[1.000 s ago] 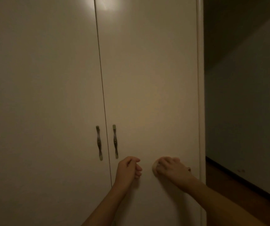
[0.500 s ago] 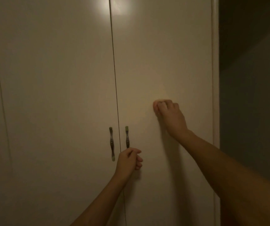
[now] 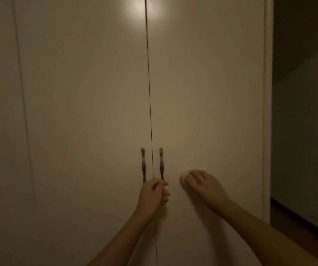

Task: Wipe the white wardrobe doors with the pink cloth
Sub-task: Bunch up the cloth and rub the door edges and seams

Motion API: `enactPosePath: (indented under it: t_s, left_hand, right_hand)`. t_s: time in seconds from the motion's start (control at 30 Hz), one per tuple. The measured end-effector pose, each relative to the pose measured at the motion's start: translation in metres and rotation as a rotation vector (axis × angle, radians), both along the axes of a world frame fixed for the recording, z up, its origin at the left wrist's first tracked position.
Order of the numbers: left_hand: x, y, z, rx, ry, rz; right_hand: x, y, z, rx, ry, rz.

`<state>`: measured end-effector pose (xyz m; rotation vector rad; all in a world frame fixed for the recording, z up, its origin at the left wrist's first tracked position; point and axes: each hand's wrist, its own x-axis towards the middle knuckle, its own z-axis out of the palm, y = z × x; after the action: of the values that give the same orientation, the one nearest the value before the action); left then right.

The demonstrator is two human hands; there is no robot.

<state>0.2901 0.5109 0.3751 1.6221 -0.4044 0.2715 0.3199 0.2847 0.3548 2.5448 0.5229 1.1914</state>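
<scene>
Right, the cloth (image 3: 183,179) is a small pale wad pressed flat against the right door (image 3: 208,93), just right of its handle (image 3: 161,163), with the right hand (image 3: 205,187) clamped over it, fingers spread. Plenty of smooth, glossy door lies above, up to the bright glare on top; the door's outer edge is near to the right. The left hand (image 3: 152,194) is curled into a loose fist at the seam, touching the slim, wavy metal handle's bottom; whether it grips it, I cannot tell.
</scene>
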Motion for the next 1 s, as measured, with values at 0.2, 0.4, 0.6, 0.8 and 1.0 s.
enactPosePath:
  t_s: [0.2, 0.4, 0.6, 0.8, 1.0]
  left_hand:
    - [0.000, 0.031, 0.013, 0.017, -0.045, 0.064]
    - [-0.001, 0.062, 0.020, -0.016, -0.051, 0.105]
    - [0.006, 0.088, 0.023, -0.029, -0.044, 0.160]
    - [0.011, 0.097, 0.016, -0.077, -0.024, 0.177]
    - [0.010, 0.110, 0.007, -0.074, -0.035, 0.194]
  right_hand:
    - [-0.001, 0.001, 0.090, 0.271, -0.129, -0.152]
    - [0.017, 0.082, 0.176, 0.412, -0.190, -0.038]
    - [0.031, 0.159, 0.203, 0.403, -0.157, 0.056]
    - [0.029, 0.197, 0.187, 0.350, -0.109, 0.050]
    - [0.021, 0.230, 0.163, 0.198, -0.074, 0.115]
